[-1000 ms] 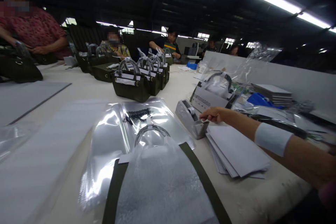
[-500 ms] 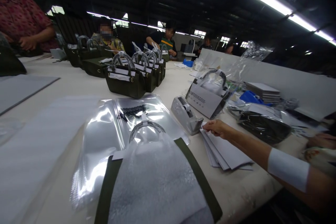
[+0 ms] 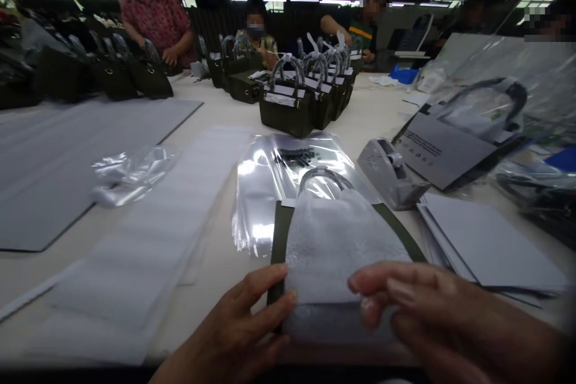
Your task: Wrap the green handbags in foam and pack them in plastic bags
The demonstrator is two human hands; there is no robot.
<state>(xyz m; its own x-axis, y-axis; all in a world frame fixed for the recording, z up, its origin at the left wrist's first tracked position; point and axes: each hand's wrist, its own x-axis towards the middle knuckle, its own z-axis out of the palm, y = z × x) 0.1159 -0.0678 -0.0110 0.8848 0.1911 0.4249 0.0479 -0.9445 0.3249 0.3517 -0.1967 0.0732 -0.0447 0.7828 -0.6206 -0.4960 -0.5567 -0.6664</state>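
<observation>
From my end I've got the dark green bag (image 3: 279, 234) at lower centre of the frame under a white wrap (image 3: 342, 234) — my left hand (image 3: 245, 318) is on its left edge, fingers parted and loose. My right hand (image 3: 427, 306) is blurry over the wrap, lower right, fingers curled, can't tell if it's pinching anything — tape dispenser (image 3: 390, 175) sits right of centre.
</observation>
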